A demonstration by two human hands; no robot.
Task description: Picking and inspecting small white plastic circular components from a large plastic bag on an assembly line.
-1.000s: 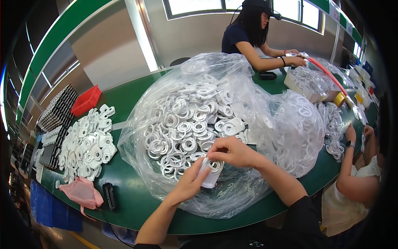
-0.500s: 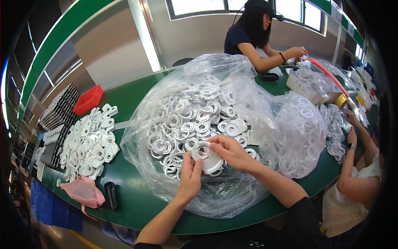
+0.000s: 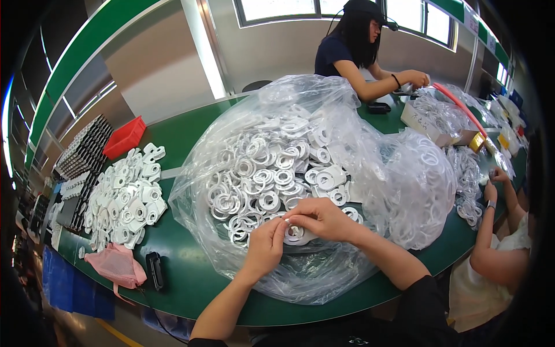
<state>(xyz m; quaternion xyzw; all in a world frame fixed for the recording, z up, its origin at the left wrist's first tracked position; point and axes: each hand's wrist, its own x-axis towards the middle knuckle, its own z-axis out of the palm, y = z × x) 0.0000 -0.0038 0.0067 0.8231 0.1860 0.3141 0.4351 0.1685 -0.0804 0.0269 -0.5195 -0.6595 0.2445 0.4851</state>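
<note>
Fingertips nearly meeting, my left hand (image 3: pixel 266 247) and my right hand (image 3: pixel 319 219) pinch a white plastic ring part (image 3: pixel 295 234) between them. It is tilted and mostly hidden by my fingers. Both hands hover over the near side of a large open clear plastic bag (image 3: pixel 324 283). Inside the bag lies a heap of white plastic rings (image 3: pixel 269 200), some with a flat plate attached.
White ring-and-plate parts (image 3: pixel 124 199) are piled at left on the green table (image 3: pixel 193 283), near a red bin (image 3: pixel 124 137), stacked black trays (image 3: pixel 87 147), a pink pouch (image 3: pixel 117 266) and a black case (image 3: pixel 154 270). A clear bag of rings (image 3: pixel 425 191) stands right; co-workers sit beyond.
The ring part has turned from facing me to a tilted position, largely covered by my fingers. My right hand has shifted slightly down and my hands have come closer together.
</note>
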